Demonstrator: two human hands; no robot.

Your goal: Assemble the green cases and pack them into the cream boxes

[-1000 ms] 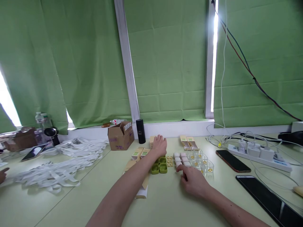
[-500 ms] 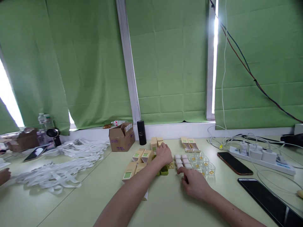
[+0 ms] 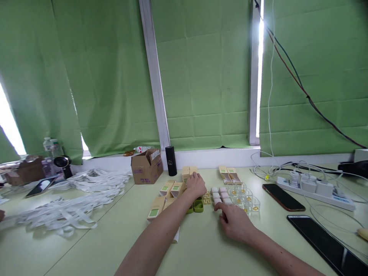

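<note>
My left hand [image 3: 196,185] reaches over the middle of the table, beside small cream cartons [image 3: 185,172] and above green open containers [image 3: 198,206]. Its fingers bend downward, and the back of the hand hides the tips and whatever they grip. Small yellow pieces [image 3: 206,197] lie to its right. My right hand [image 3: 235,222] is low over the table, its index finger touching or just beside the nearest of several white blocks [image 3: 226,201]. A gap shows between that finger and the thumb, with nothing held. Clear cups with gold centres [image 3: 248,198] stand behind this hand.
More cartons with green labels [image 3: 155,209] stand left of my forearm. A brown cardboard box [image 3: 147,166] and a black cylinder [image 3: 171,161] are behind. White straps [image 3: 77,203] spread leftward. Phones [image 3: 283,197], a power strip [image 3: 316,188] and loose cables lie right. Another person's hand [image 3: 1,215] shows at the left edge.
My left hand has shifted slightly left, uncovering more of the yellow pieces. My right hand stays by the white blocks. The other person's hand has drawn back toward the left edge.
</note>
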